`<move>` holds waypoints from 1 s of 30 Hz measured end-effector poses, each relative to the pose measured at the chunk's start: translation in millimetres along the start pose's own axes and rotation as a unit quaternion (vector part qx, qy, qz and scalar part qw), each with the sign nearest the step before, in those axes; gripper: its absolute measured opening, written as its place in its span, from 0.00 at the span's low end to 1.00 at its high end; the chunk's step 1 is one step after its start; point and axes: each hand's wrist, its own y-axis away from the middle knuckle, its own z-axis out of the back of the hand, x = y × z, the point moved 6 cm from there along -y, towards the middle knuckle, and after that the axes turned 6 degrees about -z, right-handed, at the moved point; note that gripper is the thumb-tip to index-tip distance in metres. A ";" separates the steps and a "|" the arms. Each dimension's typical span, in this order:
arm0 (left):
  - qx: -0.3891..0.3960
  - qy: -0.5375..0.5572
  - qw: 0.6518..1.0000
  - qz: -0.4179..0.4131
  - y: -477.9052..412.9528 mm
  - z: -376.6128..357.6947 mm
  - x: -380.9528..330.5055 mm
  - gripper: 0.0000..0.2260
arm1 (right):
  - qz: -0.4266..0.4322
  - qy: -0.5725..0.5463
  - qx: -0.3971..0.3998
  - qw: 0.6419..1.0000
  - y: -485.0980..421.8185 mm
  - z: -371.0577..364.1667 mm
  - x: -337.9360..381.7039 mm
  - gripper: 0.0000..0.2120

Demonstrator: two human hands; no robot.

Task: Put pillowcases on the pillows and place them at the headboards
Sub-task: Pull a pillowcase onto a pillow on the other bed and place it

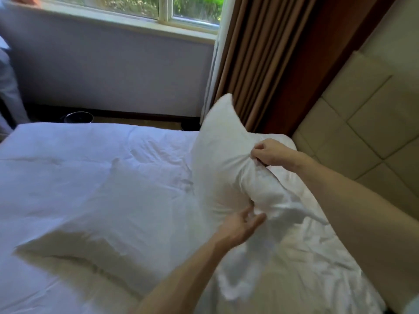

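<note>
A white pillow stands on end on the bed, one corner pointing up near the curtain, its near end partly inside a loose white pillowcase. My right hand pinches the gathered cloth at the pillow's upper near edge. My left hand is below it, palm up with fingers spread and relaxed, touching the pillowcase where it bunches; the image is blurred there. A second white pillow lies flat on the bed at the lower left.
The bed with a white duvet fills the middle. A padded beige headboard runs along the right. Brown curtains and a window are behind. A dark round bin stands on the floor beyond the bed.
</note>
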 end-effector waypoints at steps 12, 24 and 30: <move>-0.190 -0.330 0.907 -0.179 -40.9 94.8 -31.4 0.16 | 0.042 0.347 0.047 0.936 59.8 -34.3 -102.7 0.14; -0.046 -0.514 0.852 -0.092 -75.1 106.5 42.7 0.27 | -0.028 0.363 0.013 0.931 77.0 -39.3 -198.3 0.10; 0.012 -0.519 0.846 -0.118 -108.2 74.1 19.2 0.31 | -0.047 0.362 -0.041 0.930 73.6 -47.3 -231.9 0.10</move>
